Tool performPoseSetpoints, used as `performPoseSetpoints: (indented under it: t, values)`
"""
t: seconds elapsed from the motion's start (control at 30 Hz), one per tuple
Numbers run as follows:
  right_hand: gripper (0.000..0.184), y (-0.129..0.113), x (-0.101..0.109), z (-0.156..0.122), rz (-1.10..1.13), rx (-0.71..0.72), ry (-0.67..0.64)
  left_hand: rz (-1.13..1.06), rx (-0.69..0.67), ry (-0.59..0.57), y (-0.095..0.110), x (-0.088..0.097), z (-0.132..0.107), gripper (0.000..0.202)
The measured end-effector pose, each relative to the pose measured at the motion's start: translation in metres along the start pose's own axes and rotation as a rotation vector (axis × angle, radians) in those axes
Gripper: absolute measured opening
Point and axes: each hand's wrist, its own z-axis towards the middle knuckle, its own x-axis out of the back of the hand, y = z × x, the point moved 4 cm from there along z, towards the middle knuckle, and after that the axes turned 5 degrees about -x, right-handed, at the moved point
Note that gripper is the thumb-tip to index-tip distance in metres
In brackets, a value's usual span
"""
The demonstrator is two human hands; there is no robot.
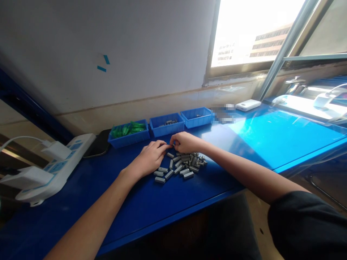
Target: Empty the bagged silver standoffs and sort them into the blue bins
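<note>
My left hand (151, 157) and my right hand (185, 142) meet fingertip to fingertip over the blue table. Both are closed in a pinch, with a tiny dark bit just visible between them; its kind is too small to make out. Right below the hands lies a loose heap of grey metal hex standoffs (178, 169). Shorter metal pieces that look like screws (199, 160) lie at the heap's right side, under my right wrist. Several standoffs are spread toward the left and front, near the heel of my left hand.
Behind the hands stand three blue bins: one with green packets (128, 129), one with metal parts (169, 122), one with few small pieces (198, 116). A white power strip (63, 169) and dark phone-like slab (98, 144) lie left. A white box (248, 105) sits back right.
</note>
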Motion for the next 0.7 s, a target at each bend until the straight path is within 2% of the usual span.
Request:
performPoseSetpoints:
  t: [0.1, 0.17, 0.23, 0.3, 0.37, 0.4, 0.47, 0.53, 0.6, 0.7]
  values:
    - [0.024, -0.001, -0.004, 0.003, -0.035, 0.042, 0.069, -0.003, -0.004, 0.006, -0.001, -0.001, 0.000, 0.038]
    - [0.020, -0.004, 0.003, 0.002, -0.045, 0.141, 0.160, -0.006, -0.006, 0.011, -0.001, -0.002, 0.000, 0.038]
    - [0.016, -0.005, 0.023, -0.004, -0.043, 0.254, 0.364, -0.009, -0.003, 0.023, -0.002, -0.003, 0.000, 0.038]
    - [0.018, 0.002, 0.050, -0.013, -0.045, 0.281, 0.645, -0.011, 0.001, 0.032, -0.002, -0.003, 0.000, 0.037]
    - [0.024, 0.019, 0.074, -0.021, -0.066, 0.159, 0.879, -0.012, -0.001, 0.036, -0.002, -0.004, 0.000, 0.037]
    - [0.025, 0.030, 0.081, -0.023, -0.089, 0.064, 0.936, -0.013, -0.002, 0.037, -0.002, -0.004, 0.000, 0.037]
    - [0.022, 0.050, 0.085, -0.021, -0.165, -0.129, 0.903, -0.015, -0.002, 0.039, -0.002, -0.004, 0.000, 0.037]
    - [0.022, 0.061, 0.075, -0.014, -0.239, -0.247, 0.715, -0.019, 0.000, 0.039, -0.003, -0.003, 0.000, 0.037]
    - [0.026, 0.056, 0.057, -0.007, -0.248, -0.219, 0.497, -0.021, 0.002, 0.036, -0.003, -0.003, 0.000, 0.037]
    - [0.027, 0.027, 0.029, -0.003, -0.192, 0.004, 0.266, -0.013, 0.000, 0.034, -0.003, -0.003, 0.000, 0.037]
